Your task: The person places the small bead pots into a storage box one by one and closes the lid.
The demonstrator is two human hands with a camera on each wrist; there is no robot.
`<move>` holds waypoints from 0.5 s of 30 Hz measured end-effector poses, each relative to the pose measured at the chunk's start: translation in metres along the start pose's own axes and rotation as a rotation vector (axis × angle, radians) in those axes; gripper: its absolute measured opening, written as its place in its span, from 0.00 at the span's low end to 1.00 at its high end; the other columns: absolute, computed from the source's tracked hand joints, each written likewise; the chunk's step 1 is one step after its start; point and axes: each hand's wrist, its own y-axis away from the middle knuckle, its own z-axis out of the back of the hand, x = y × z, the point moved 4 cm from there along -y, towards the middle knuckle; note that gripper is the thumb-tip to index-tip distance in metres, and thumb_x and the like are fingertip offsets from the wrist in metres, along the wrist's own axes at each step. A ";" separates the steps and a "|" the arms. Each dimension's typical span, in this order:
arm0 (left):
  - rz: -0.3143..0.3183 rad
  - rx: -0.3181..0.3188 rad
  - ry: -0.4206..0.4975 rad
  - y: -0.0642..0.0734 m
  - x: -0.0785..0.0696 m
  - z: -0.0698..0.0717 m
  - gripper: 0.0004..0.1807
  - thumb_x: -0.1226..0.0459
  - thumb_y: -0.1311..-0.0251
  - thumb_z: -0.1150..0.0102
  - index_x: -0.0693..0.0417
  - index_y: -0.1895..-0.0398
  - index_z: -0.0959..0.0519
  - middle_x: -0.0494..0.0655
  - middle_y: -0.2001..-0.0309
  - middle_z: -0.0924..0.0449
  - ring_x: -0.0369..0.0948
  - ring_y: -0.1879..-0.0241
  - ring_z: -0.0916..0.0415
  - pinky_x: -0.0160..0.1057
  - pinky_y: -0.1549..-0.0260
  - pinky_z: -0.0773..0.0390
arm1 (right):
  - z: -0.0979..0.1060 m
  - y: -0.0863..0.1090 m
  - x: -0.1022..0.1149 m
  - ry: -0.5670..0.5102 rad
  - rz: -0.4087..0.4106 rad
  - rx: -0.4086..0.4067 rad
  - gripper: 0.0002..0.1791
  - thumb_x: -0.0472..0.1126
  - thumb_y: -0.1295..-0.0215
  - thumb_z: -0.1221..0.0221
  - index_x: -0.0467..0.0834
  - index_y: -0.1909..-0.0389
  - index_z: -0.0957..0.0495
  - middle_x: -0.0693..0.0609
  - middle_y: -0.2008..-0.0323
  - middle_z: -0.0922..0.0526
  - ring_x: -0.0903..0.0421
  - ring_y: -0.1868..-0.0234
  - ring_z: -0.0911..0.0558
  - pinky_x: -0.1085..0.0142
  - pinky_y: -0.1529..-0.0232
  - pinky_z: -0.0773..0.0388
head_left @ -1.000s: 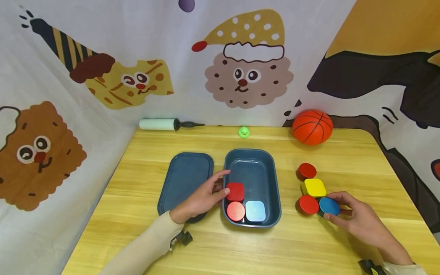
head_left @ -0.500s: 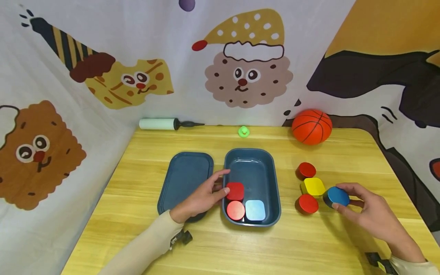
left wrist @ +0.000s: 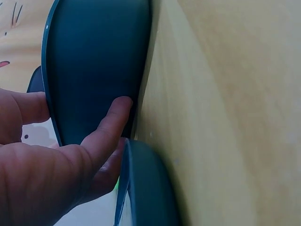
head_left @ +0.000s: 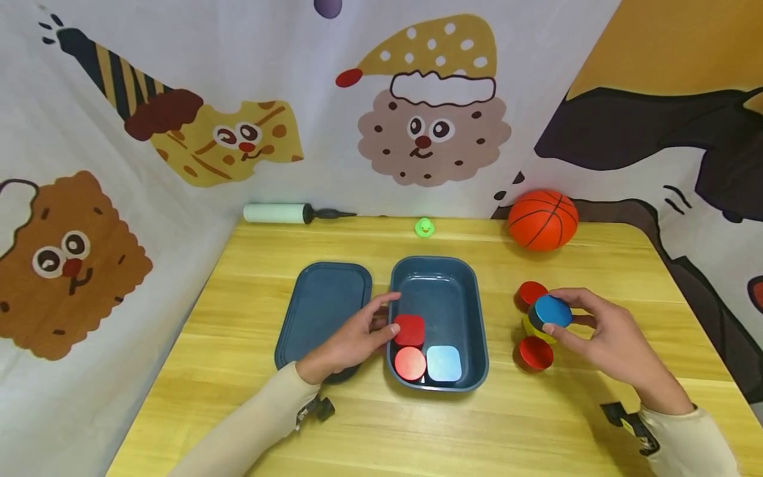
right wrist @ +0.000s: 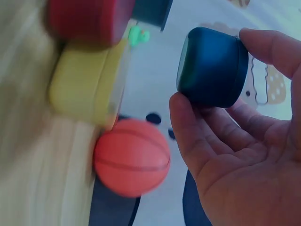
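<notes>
In the head view, my right hand [head_left: 608, 331] pinches a round blue tub [head_left: 552, 313] between thumb and fingers, raised over a yellow tub [head_left: 541, 330] that it partly hides. In the right wrist view, the blue tub [right wrist: 214, 68] appears tilted on its side. Two round red tubs [head_left: 536, 354] [head_left: 530, 295] stand on either side of the yellow one. My left hand [head_left: 356, 338] holds the left wall of a dark blue box [head_left: 481, 331], thumb over the rim. Inside, at its near end, are a square red tub [head_left: 409, 330], a round red one [head_left: 410, 364] and a square light blue one [head_left: 444, 363].
Left of the box lies its dark blue lid [head_left: 324, 301], partly under the left forearm and hand. Along the table's back edge are a pale hand pump [head_left: 277, 213], a green toy duck [head_left: 424, 228] and a small basketball [head_left: 543, 220]. A printed cloth [head_left: 334, 159] hangs behind.
My right hand has lifted the blue tub from beside the yellow one, first shifting right, then up and left over the yellow tub. The left hand stays on the box.
</notes>
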 end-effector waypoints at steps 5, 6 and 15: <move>0.008 0.001 0.007 -0.001 0.002 0.000 0.36 0.61 0.22 0.41 0.40 0.16 0.43 0.58 0.26 0.33 0.52 0.33 0.23 0.45 0.49 0.12 | -0.013 -0.016 0.014 -0.026 0.038 0.031 0.30 0.41 0.39 0.23 0.44 0.37 0.21 0.45 0.43 0.15 0.77 0.50 0.23 0.86 0.51 0.24; 0.008 0.002 0.007 -0.001 0.002 0.000 0.36 0.61 0.22 0.41 0.39 0.16 0.43 0.58 0.26 0.33 0.52 0.33 0.23 0.46 0.49 0.12 | -0.016 -0.019 0.016 -0.030 0.033 0.037 0.30 0.42 0.39 0.23 0.45 0.37 0.20 0.46 0.44 0.14 0.74 0.51 0.22 0.85 0.51 0.24; 0.012 0.011 0.048 -0.002 0.002 0.000 0.36 0.62 0.21 0.42 0.40 0.15 0.44 0.59 0.26 0.32 0.51 0.33 0.23 0.45 0.50 0.12 | -0.044 -0.040 0.040 -0.043 0.127 0.103 0.31 0.43 0.37 0.24 0.44 0.34 0.21 0.46 0.43 0.14 0.51 0.53 0.13 0.70 0.50 0.14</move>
